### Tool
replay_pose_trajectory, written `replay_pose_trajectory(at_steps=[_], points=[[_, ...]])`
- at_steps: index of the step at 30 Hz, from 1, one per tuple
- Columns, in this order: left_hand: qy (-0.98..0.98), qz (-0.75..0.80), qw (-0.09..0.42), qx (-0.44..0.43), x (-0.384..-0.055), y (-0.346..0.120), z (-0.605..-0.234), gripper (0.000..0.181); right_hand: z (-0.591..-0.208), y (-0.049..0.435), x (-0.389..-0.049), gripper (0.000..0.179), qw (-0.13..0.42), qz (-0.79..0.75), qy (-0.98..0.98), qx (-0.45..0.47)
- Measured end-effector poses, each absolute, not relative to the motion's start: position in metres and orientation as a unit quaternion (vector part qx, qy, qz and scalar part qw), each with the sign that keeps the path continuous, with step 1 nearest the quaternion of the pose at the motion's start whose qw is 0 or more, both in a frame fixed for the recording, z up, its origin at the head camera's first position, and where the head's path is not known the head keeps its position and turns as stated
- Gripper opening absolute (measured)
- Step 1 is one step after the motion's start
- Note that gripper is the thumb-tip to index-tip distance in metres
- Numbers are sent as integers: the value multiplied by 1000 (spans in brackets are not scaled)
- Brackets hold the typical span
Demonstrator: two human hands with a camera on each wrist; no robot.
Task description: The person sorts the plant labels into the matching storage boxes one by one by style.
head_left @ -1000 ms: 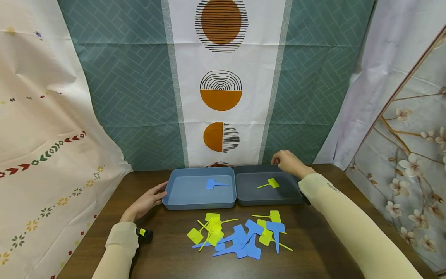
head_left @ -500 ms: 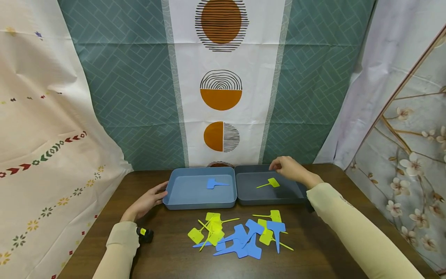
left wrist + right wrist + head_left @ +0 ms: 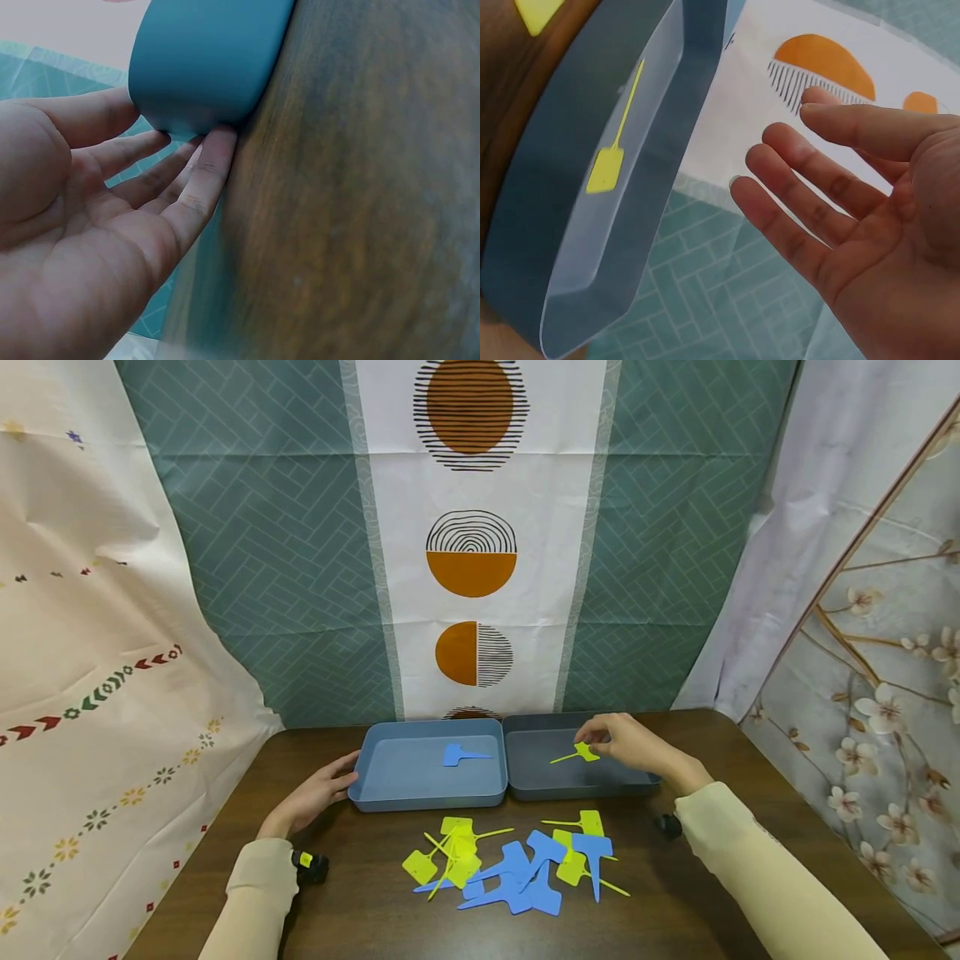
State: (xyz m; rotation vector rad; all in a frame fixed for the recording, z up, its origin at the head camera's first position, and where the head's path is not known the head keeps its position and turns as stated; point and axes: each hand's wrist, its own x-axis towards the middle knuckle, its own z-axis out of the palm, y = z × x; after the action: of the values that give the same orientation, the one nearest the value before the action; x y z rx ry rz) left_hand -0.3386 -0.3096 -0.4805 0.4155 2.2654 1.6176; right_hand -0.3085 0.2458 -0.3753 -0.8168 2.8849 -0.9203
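My left hand (image 3: 313, 793) rests its fingertips against the left end of the blue tray (image 3: 427, 804); the left wrist view shows the fingers (image 3: 196, 184) at the tray's lower corner, by the tabletop. Inside that tray lies a blue T-shaped plant label (image 3: 453, 755). Over the dark grey tray (image 3: 540, 793) hovers my right hand (image 3: 626, 743), fingers loosely bent and nothing held. Its fingertips overlap a yellow plant label (image 3: 587, 752) in the head view, while in the right wrist view that yellow label (image 3: 606, 171) lies in the tray, apart from the hand.
In front of the trays, yellow plant labels (image 3: 462, 864) and blue plant labels (image 3: 540, 900) lie loose on the brown table (image 3: 360, 910), several overlapping. A single blue label (image 3: 594, 852) crosses yellow ones at the right. A patterned curtain (image 3: 300, 568) hangs behind the trays.
My right hand has come from the dark tray's far edge down and towards me, over the yellow label. The left hand stays at the blue tray; the labels lie as before.
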Motion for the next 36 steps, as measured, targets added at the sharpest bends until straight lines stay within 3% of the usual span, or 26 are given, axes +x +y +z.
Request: replay_pose_trajectory(at_steps=[13, 36], points=[[785, 580, 164, 147, -335, -307, -477, 63, -395, 241, -273, 22, 44, -305, 900, -309], [791, 574, 164, 135, -335, -311, -477, 62, -422, 235, -253, 22, 143, -302, 886, -320]])
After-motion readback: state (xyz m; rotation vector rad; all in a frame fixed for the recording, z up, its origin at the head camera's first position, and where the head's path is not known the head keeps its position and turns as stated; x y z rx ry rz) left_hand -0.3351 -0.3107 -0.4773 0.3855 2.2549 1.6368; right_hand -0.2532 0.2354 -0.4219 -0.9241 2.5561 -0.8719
